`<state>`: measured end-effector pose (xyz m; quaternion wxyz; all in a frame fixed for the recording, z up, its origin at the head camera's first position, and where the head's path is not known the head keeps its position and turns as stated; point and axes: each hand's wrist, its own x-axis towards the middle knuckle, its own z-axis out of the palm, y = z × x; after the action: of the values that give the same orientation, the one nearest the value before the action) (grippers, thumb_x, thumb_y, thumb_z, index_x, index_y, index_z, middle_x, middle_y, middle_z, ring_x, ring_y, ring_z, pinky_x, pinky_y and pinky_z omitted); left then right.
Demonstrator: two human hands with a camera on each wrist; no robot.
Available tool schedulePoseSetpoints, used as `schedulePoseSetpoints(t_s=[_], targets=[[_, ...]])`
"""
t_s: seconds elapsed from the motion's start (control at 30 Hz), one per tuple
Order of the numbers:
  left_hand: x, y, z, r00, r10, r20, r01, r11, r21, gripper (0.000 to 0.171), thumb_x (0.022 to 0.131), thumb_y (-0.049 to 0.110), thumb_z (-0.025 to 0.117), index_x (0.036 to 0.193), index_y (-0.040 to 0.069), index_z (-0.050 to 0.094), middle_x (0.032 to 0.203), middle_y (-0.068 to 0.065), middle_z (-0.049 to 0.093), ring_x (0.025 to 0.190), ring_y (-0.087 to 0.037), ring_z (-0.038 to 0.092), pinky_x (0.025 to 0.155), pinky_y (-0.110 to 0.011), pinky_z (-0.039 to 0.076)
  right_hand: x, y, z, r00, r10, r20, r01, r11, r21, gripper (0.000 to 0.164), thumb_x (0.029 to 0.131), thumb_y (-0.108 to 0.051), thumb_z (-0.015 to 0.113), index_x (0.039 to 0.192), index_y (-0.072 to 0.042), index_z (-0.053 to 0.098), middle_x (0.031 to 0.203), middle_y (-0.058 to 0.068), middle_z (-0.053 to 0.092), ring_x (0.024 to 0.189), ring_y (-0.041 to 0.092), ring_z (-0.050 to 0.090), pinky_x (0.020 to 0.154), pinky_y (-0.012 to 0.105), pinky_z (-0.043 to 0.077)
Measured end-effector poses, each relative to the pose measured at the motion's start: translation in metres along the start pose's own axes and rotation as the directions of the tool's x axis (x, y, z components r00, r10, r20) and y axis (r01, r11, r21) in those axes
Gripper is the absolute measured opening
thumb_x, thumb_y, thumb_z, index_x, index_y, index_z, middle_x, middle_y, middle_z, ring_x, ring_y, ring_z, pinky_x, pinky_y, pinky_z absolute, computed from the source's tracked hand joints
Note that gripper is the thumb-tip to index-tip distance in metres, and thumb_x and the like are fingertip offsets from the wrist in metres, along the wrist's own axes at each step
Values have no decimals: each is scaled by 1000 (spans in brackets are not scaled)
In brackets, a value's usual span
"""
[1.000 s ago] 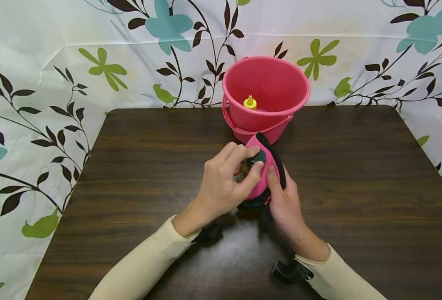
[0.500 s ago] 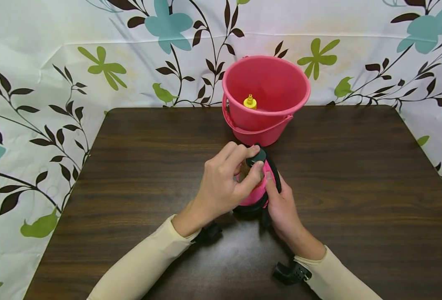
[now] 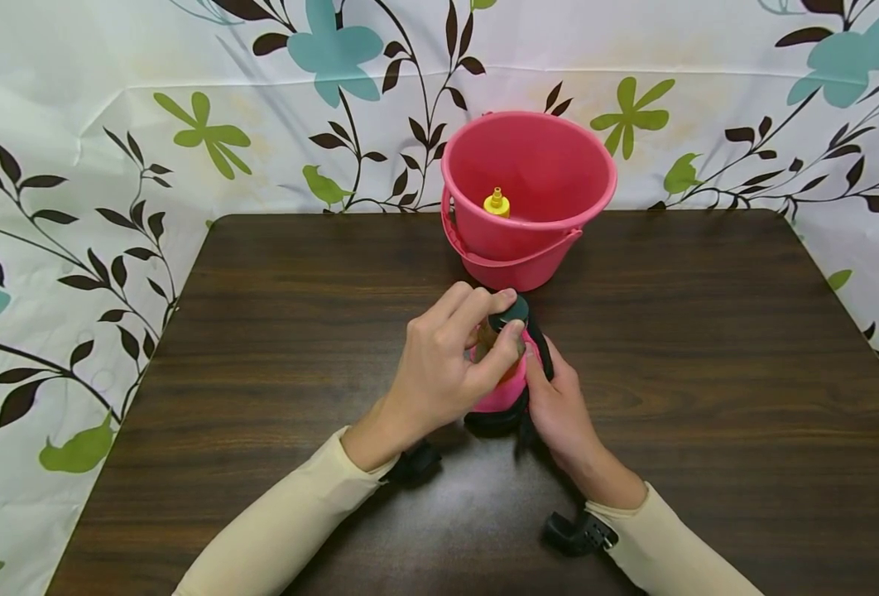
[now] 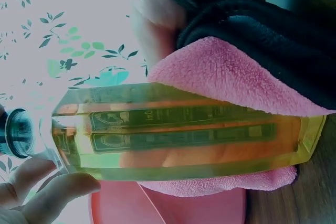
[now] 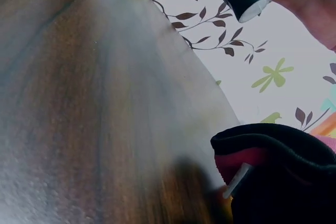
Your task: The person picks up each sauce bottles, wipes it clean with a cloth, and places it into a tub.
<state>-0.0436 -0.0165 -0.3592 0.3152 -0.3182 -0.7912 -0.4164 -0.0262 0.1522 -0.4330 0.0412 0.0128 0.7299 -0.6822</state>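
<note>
Head view: my left hand (image 3: 447, 352) pinches the cap (image 3: 511, 310) of a bottle (image 4: 184, 135); my right hand (image 3: 564, 410) grips pink cloth (image 3: 497, 401) against its right side (wiping, probably). Next calls for turning, I judge.

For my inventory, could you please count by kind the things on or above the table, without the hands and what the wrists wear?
Bottle: 1
Cloth: 1
Bucket: 1
Yellow spout, its lower part hidden: 1
Total: 4
</note>
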Motion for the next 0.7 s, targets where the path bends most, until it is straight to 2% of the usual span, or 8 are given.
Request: schedulePoseSetpoints(t_s=[0.1,0.2,0.33,0.4,0.47,0.53,0.7], targets=[[0,0,0,1000,-1,2,1,1000,2,24,94,15,70,114,2,74,89,-7,65,64,-13,51,55,-21,44,2,-1,0,1000,-10,-11,9,999,-34,37,114,-24,46,148,-17,58,130,11,68,115,13,61,97,18,52],[0,-1,0,1000,1,-1,-1,1000,2,24,93,15,70,114,2,74,88,-7,65,64,-13,51,55,-21,44,5,0,0,1000,-26,-16,25,996,-83,38,113,-22,48,149,-17,58,136,10,68,121,14,62,102,20,52],[0,-1,0,1000,6,-5,-6,1000,-6,25,93,14,70,115,2,75,86,-6,64,63,-13,51,55,-21,44,9,0,-1,999,-39,-9,38,989,-143,41,113,-22,48,153,-18,56,149,7,63,134,17,58,115,33,48],[0,-1,0,1000,7,-3,-7,1000,-8,25,93,14,70,115,2,75,86,-6,63,62,-13,52,55,-21,43,11,-1,-2,1000,-25,-5,24,988,-155,41,113,-24,48,154,-19,55,149,6,63,134,17,58,116,38,47],[0,-1,0,1000,9,-5,-9,1000,-7,25,93,14,70,115,2,75,86,-6,63,63,-13,52,55,-21,43,12,-1,-3,1000,-1,-2,1,989,-151,41,113,-26,48,153,-20,56,146,6,65,130,17,59,114,36,49],[0,-1,0,1000,11,-5,-11,1000,-5,25,93,14,70,115,2,75,85,-6,63,63,-13,51,55,-22,43,12,-3,-3,999,32,6,-30,990,-136,40,113,-30,48,152,-21,57,142,5,66,126,15,59,109,30,51],[1,0,-1,1000,17,-4,-17,1000,-9,26,94,15,70,115,2,75,87,-6,64,63,-13,51,55,-22,43,11,-10,-5,994,88,58,-86,996,-35,40,114,-35,43,150,-21,56,136,7,65,121,15,58,100,21,51]])
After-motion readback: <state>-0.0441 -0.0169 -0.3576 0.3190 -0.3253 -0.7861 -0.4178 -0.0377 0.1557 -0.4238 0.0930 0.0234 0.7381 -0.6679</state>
